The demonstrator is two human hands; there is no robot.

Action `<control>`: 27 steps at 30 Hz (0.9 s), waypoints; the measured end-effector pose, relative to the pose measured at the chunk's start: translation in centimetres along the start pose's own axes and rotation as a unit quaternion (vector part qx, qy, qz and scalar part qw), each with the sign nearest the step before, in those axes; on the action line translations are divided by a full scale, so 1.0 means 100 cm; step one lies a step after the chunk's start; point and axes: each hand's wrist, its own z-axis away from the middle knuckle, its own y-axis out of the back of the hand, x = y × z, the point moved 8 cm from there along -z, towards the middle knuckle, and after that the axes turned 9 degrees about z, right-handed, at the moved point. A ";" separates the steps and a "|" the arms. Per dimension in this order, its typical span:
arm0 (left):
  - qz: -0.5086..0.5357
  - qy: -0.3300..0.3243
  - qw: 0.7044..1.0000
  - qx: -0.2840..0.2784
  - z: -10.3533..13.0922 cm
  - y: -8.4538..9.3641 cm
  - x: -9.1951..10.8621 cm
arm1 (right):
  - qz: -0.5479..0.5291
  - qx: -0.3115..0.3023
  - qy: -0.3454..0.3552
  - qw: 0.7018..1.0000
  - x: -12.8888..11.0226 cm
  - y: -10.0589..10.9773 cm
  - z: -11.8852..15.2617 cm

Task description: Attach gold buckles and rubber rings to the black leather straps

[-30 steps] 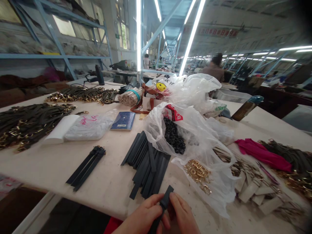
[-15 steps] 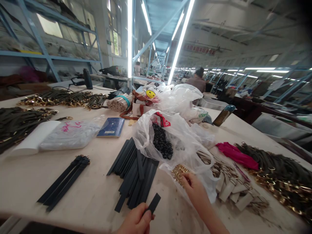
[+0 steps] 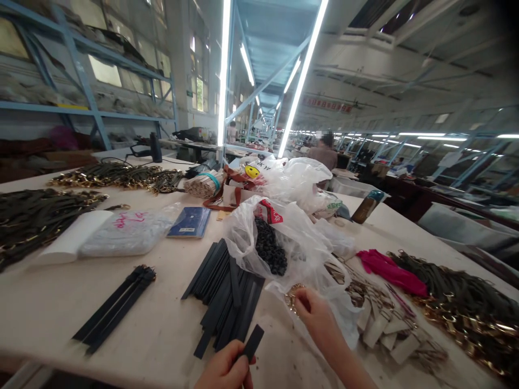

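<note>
My left hand is closed around a short dark strap, whose end sticks out past the thumb. Left of centre, a pile of flat dark straps lies just beyond that hand. My right hand has its fingers pinched together at a small heap of gold metal fittings on white plastic. Whatever lies between those fingertips is hidden. Behind the heap, an open white plastic bag holds many small black pieces. Several dark straps with fittings at one end lie together at the left.
Beige straps, a magenta cloth and dark straps with gold clasps cover the right side. A blue booklet, a clear packet and more strap bundles lie left. A bottle stands at the back right.
The view has tilted up slightly, so the table sits lower in the picture. My right fingers have shifted a little left over the gold fittings. My left hand keeps hold of the strap.
</note>
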 end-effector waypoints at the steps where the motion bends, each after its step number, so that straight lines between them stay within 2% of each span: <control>1: 0.008 -0.010 1.000 0.005 -0.001 -0.002 0.005 | -0.101 -0.030 -0.025 0.994 -0.008 -0.007 0.009; 2: 0.014 -0.022 1.000 0.011 -0.003 -0.003 0.010 | -0.220 -0.065 -0.065 0.971 -0.015 -0.018 0.019; 4: 0.011 -0.044 0.999 0.025 -0.005 -0.003 0.018 | -0.392 -0.133 -0.120 0.902 -0.033 -0.046 0.041; 5: -0.002 -0.051 0.998 0.033 -0.005 -0.002 0.021 | -0.441 -0.154 -0.133 0.874 -0.042 -0.060 0.050; 7: -0.050 -0.064 0.995 0.052 -0.003 0.002 0.024 | -0.491 -0.158 -0.140 0.845 -0.053 -0.081 0.062; 9: -0.116 -0.088 0.986 0.076 0.001 0.007 0.028 | -0.499 -0.134 -0.137 0.845 -0.053 -0.095 0.067; 11: -0.168 -0.116 0.974 0.103 0.006 0.012 0.033 | -0.482 -0.120 -0.129 0.858 -0.051 -0.102 0.068; 14: -0.181 -0.121 0.965 0.146 0.008 0.023 0.032 | -0.422 -0.166 -0.092 0.886 -0.052 -0.102 0.069; 16: -0.153 -0.089 0.972 0.154 0.003 0.029 0.024 | -0.384 -0.180 -0.034 0.905 -0.057 -0.094 0.070; 18: -0.112 -0.036 0.983 0.142 -0.003 0.031 0.010 | -0.369 -0.148 0.033 0.917 -0.061 -0.080 0.070; 20: -0.080 0.020 0.989 0.121 -0.006 0.028 -0.003 | -0.366 -0.107 0.058 0.923 -0.059 -0.073 0.072; 24: -0.069 0.076 0.992 0.074 -0.006 0.018 -0.012 | -0.370 -0.100 -0.018 0.923 -0.045 -0.084 0.074; 27: -0.059 0.053 0.996 0.036 -0.004 0.013 -0.006 | -0.432 -0.096 -0.069 0.894 -0.038 -0.087 0.072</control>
